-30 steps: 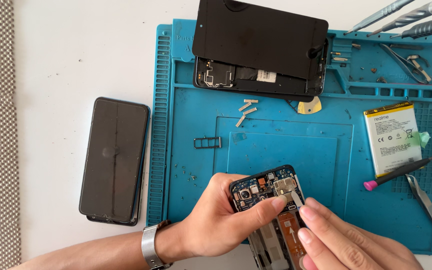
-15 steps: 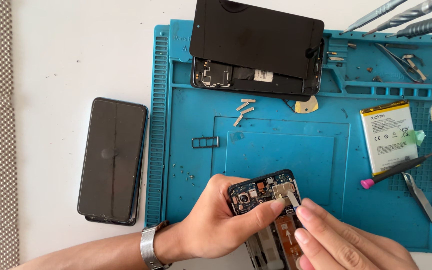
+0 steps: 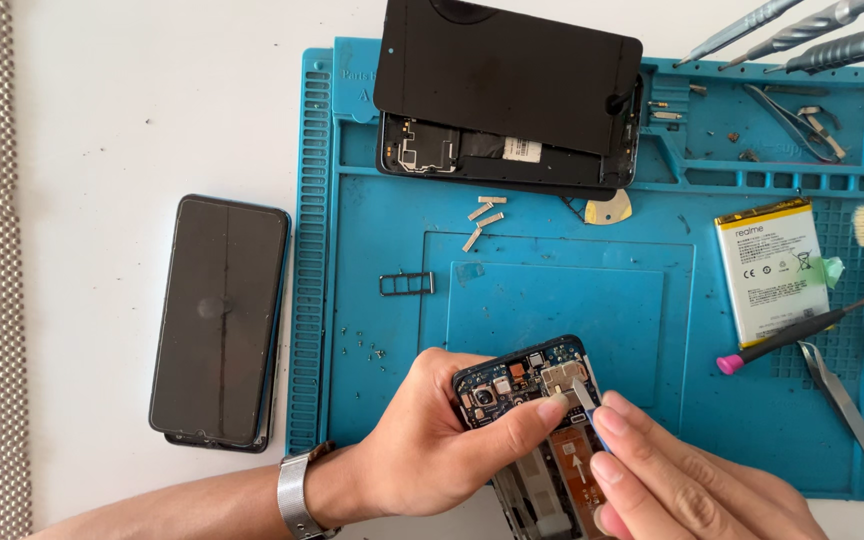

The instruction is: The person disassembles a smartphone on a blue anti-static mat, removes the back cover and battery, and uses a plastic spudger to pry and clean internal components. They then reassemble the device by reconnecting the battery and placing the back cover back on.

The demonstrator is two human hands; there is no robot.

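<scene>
The left hand point(image 3: 432, 440) grips the opened phone point(image 3: 527, 385) by its top end, low over the blue mat point(image 3: 552, 290) — the right hand point(image 3: 692, 480) pinches a thin pry tool point(image 3: 584, 397) against its board

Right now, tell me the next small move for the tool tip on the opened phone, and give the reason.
Probably lever the thin flat pry tool gently upward. Its tip sits at the edge of the small silver metal cover on the opened dark phone frame with exposed board, which the left hand steadies with the thumb beside it; the right hand grips the tool.
</scene>
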